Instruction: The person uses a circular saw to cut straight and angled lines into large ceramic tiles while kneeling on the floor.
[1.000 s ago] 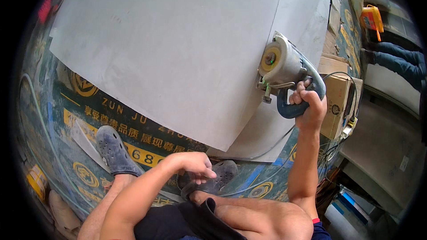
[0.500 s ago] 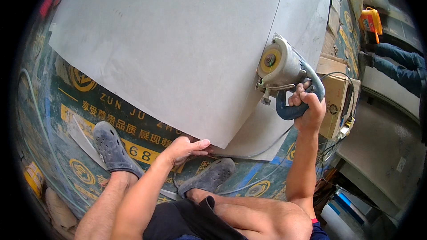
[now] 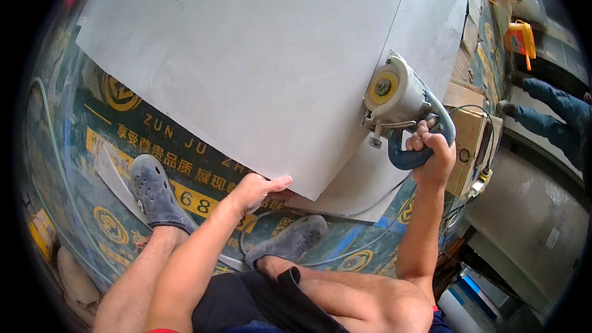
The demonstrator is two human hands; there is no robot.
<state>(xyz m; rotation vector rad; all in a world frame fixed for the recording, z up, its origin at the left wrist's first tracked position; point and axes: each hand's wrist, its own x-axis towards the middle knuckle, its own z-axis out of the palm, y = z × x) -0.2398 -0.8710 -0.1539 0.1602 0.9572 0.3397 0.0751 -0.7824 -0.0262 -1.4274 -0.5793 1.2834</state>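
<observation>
A large pale grey tile slab [image 3: 246,74] fills the upper middle, with a straight line running lengthwise near its right side. My left hand [image 3: 254,192] pinches its near edge, thumb on top and fingers underneath, left of the near corner. On the right, my right hand [image 3: 431,148] is wrapped round the dark blue loop handle of a handheld tile cutter [image 3: 394,95]. The cutter rests at the line, its yellow-centred disc facing left; I cannot tell whether the disc turns. Another pale piece [image 3: 364,194] shows beneath the slab's near right corner.
A printed green floor covering [image 3: 154,142] lies under my clogs [image 3: 159,191]. A cable [image 3: 345,259] loops near my feet. To the right are a cardboard box [image 3: 465,142], an orange bucket [image 3: 520,40] and another person's legs [image 3: 546,108]. A pale offcut [image 3: 117,176] lies left.
My left hand and the slab's near edge sit slightly higher, showing more floor covering below. The view has shifted a little; my right hand keeps its grip on the cutter.
</observation>
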